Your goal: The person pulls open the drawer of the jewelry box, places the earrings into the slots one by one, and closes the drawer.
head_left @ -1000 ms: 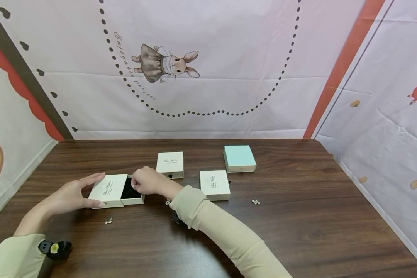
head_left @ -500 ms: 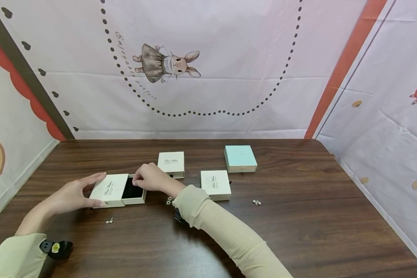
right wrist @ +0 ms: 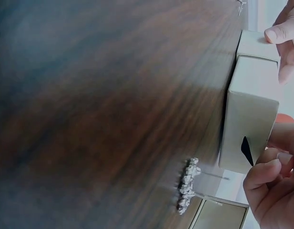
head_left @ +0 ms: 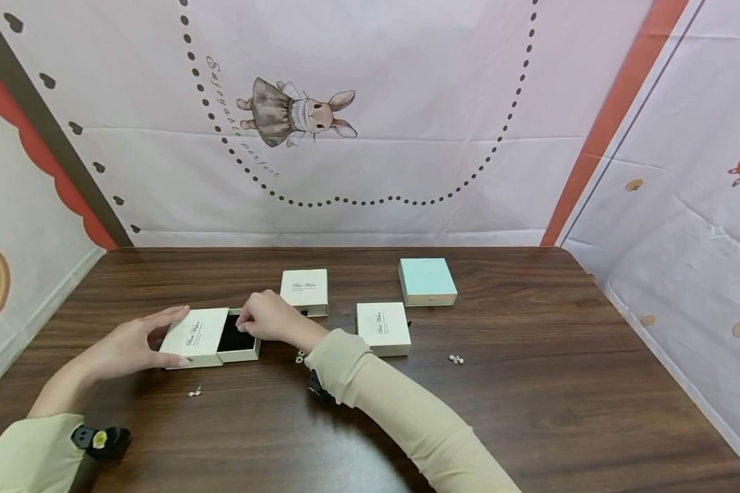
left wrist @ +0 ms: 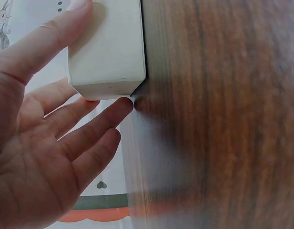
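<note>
A cream gift box with printed lettering lies on the table, its drawer slid partly out to the right, showing black lining. Across the box's left end, my left hand grips the sleeve between thumb and fingers, also plain in the left wrist view. My right hand is over the drawer's far right part, fingers curled and tips at the lining. Anything between those fingertips is hidden. In the right wrist view a black ribbon tab sticks out of the drawer front, close to the right fingers.
Two more cream boxes stand beyond, one at the back and one to the right. A mint box is at the back right. Small jewellery lies about: a sparkling piece, tiny earrings and a pearly cluster.
My right hand has shifted slightly right and up over the drawer, which seems a touch further out than a second ago. The left hand keeps its grip on the box.
</note>
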A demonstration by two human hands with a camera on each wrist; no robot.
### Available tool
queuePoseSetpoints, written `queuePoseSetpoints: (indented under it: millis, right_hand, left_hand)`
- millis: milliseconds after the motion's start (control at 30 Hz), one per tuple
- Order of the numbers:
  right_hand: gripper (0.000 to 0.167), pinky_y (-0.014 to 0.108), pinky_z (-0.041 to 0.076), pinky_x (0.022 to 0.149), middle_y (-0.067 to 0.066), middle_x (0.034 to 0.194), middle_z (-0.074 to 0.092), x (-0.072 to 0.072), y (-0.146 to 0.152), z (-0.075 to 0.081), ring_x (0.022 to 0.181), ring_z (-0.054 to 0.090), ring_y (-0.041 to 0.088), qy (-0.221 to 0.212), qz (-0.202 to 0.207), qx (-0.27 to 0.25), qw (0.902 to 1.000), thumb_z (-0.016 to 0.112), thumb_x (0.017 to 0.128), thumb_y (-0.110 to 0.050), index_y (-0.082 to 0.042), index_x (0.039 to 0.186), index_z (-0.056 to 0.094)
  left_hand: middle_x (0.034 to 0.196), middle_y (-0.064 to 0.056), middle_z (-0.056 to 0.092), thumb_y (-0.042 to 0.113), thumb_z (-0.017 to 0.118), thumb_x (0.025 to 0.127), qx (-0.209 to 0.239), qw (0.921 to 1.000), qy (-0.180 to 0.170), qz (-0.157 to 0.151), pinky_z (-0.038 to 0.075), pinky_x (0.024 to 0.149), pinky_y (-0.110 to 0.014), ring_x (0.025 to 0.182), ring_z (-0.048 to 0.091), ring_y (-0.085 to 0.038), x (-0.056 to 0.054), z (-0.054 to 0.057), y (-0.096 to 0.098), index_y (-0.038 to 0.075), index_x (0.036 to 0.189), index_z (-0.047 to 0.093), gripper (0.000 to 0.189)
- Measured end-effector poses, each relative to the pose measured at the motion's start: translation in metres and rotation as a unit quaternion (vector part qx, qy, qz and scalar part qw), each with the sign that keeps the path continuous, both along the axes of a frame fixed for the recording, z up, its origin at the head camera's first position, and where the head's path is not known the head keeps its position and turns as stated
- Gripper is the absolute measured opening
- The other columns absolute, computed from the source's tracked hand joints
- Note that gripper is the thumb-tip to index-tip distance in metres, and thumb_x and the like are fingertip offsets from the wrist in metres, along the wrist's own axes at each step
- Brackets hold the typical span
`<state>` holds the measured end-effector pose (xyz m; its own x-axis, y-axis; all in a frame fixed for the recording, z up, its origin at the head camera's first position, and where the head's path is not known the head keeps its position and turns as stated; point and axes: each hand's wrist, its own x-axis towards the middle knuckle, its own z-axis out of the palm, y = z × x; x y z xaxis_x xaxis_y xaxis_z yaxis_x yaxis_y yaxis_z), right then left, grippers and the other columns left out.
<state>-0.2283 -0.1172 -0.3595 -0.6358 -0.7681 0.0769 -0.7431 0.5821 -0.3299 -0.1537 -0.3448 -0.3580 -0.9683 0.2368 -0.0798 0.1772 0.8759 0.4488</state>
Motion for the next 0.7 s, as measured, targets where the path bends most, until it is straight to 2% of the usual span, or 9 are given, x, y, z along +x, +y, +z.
queuePoseSetpoints:
  millis: [100,300,567,700]
  right_hand:
    - [0.012,0.006,0.040,0.061,-0.010,0.089,0.069,0.0002,0.0000,-0.0001,0.070,0.058,-0.004,0.008,-0.009,0.001,0.9999,0.064,0.086,-0.020,-0.018,0.091,0.075]
    - [0.009,0.008,0.040,0.056,-0.012,0.080,0.069,0.0008,0.0007,0.0002,0.061,0.055,-0.006,0.013,-0.028,-0.001,0.9995,0.068,0.083,-0.024,-0.020,0.082,0.076]
    - [0.011,0.008,0.040,0.056,-0.011,0.086,0.069,0.0038,0.0012,0.0034,0.068,0.059,-0.003,0.014,-0.028,0.016,0.9994,0.064,0.085,-0.018,-0.019,0.087,0.075]
    - [0.012,0.008,0.039,0.054,-0.012,0.087,0.069,0.0061,0.0002,0.0037,0.065,0.058,-0.004,0.030,-0.034,0.031,0.9985,0.064,0.086,-0.018,-0.020,0.085,0.075]
  left_hand:
    - [0.136,-0.033,0.033,0.048,0.076,0.066,-0.001,1.0000,0.000,0.000,0.035,0.082,-0.062,0.115,0.038,-0.051,-0.0006,-0.0007,0.0005,-0.002,0.139,0.031,0.099]
    - [0.136,-0.032,0.033,0.046,0.076,0.066,0.000,1.0000,0.006,-0.003,0.035,0.082,-0.062,0.116,0.038,-0.050,-0.0004,-0.0009,0.0003,-0.002,0.139,0.032,0.098]
    - [0.136,-0.032,0.033,0.051,0.075,0.065,-0.001,1.0000,0.004,-0.004,0.036,0.082,-0.061,0.115,0.039,-0.049,-0.0008,-0.0008,-0.0006,-0.002,0.139,0.032,0.101]
    - [0.136,-0.033,0.034,0.053,0.074,0.065,-0.001,1.0000,-0.003,-0.001,0.036,0.081,-0.061,0.115,0.040,-0.049,-0.0015,-0.0007,-0.0012,-0.001,0.140,0.030,0.102]
